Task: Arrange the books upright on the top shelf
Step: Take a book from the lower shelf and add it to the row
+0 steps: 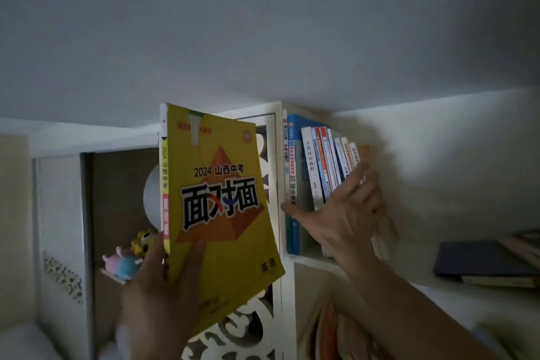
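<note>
1. The left hand [157, 295] grips a yellow paperback book [222, 207] by its lower spine, thumb across the cover, holding it upright.
2. To its right, the right hand [347, 213], fingers straight, presses a row of upright books [318, 166] on the white top shelf [312, 261].
3. Further right lies a dark blue flat book [479, 260].

A dim room in a home, likely a bedroom or study. A white bookshelf [282, 172] holds school books [318, 166], and plush toys [125, 260] sit in a neighbouring cubby.
</note>
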### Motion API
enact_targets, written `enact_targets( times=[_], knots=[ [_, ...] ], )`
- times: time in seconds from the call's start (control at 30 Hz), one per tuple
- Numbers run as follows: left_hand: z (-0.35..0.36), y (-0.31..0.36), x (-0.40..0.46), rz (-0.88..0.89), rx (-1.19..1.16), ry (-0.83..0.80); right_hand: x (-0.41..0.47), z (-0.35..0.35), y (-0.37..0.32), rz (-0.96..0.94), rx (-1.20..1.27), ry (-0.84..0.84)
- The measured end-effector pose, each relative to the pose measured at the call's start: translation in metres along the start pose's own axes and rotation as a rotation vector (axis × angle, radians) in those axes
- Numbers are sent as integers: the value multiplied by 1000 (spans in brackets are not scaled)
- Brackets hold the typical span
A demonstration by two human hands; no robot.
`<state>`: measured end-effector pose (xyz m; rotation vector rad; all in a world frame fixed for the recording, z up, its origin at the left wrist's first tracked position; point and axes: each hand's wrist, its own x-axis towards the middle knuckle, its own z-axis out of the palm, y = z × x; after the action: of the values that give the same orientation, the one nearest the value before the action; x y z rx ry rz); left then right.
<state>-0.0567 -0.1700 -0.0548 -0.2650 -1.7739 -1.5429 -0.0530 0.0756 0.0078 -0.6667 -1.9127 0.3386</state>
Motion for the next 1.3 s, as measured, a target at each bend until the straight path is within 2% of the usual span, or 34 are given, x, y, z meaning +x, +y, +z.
enact_targets(
  times=[0.1, 0.3, 0.5, 0.7, 0.8, 0.97, 1.17, 1.23, 1.3],
  knots=[
    [6, 1, 6, 151, 24, 61, 1, 9, -10, 15, -81, -3],
    [15, 1, 15, 132, 26, 40, 9, 11, 9, -77, -37, 114],
    [23, 10, 11, 145, -71, 12, 13, -2, 38, -111, -3, 226],
    [39, 23, 6, 236, -134, -37, 15, -10, 49, -104, -1, 217],
    [54, 33, 10, 276, -91, -105, 16, -13, 52, -111, 9, 218],
    [110, 35, 14, 354, 57, -73, 16, -16, 54, -135, 22, 192],
    [185, 42, 8, 266, 20, -241, 18, -18, 57, -159, 64, 171],
    [202, 43, 4, 158, -86, -374, 18, -19, 61, -178, 95, 137],
    [207, 41, -3, 136, -240, -496, 17, -21, 67, -209, 152, 95]
  ],
)
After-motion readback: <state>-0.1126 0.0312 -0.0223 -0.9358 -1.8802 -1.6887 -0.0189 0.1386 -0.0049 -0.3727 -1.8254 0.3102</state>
